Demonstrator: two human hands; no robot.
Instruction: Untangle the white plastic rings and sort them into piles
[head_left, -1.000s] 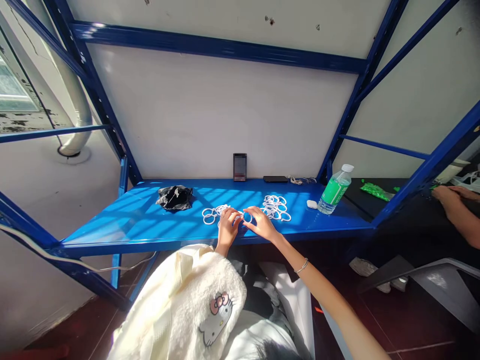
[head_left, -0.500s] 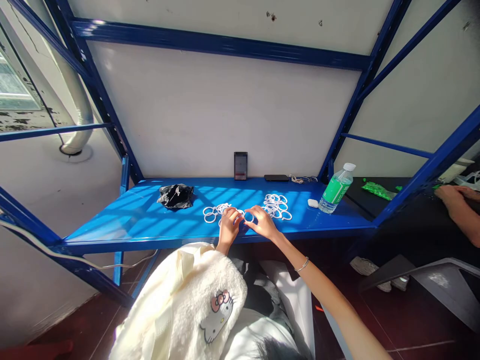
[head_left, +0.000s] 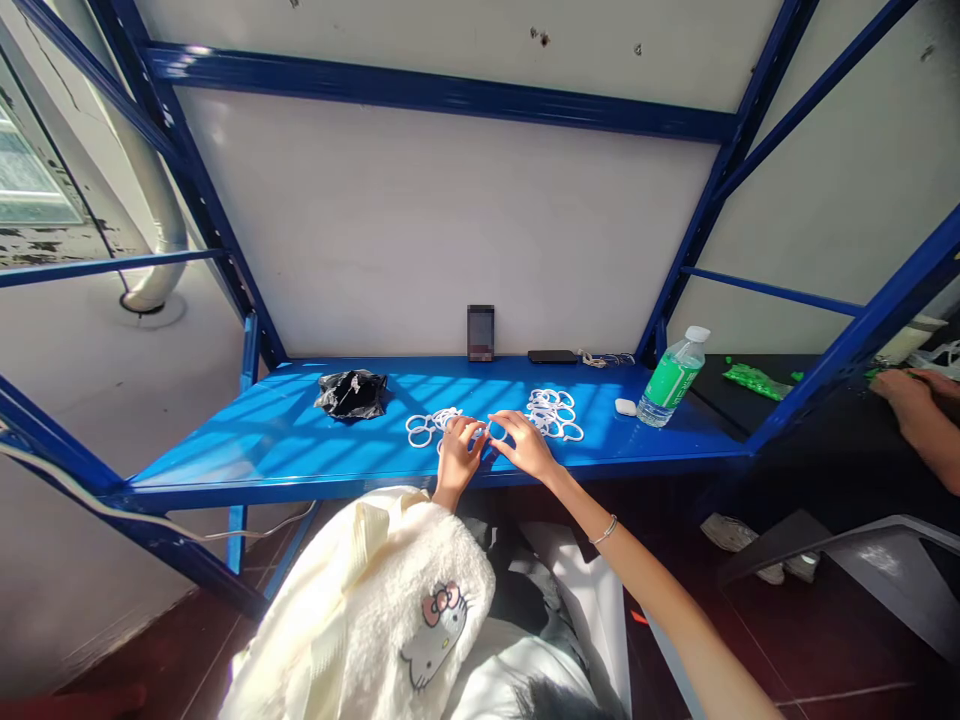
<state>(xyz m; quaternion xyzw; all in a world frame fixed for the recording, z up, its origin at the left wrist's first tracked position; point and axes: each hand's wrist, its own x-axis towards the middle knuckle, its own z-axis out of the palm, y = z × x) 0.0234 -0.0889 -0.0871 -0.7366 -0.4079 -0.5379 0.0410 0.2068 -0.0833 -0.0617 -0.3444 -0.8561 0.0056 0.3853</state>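
Note:
My left hand (head_left: 457, 455) and my right hand (head_left: 527, 445) meet over the front of a blue metal shelf (head_left: 262, 445). Both pinch a small white plastic ring (head_left: 491, 432) between their fingertips. A loose cluster of white rings (head_left: 429, 425) lies just left of my left hand. A bigger pile of white rings (head_left: 553, 413) lies just behind my right hand. My left arm wears a fluffy cream sleeve with a cartoon cat on it. My right wrist carries a thin bracelet.
A crumpled black bag (head_left: 350, 393) lies at the left. A small dark device (head_left: 480, 332) stands against the back wall beside a flat phone (head_left: 551, 356). A white earbud case (head_left: 625, 406) and green-labelled water bottle (head_left: 671, 378) sit at the right. Another person's hands (head_left: 911, 400) work at far right.
Both hands stay at the same spot on the shelf. The fingers have shifted slightly around the ring between them.

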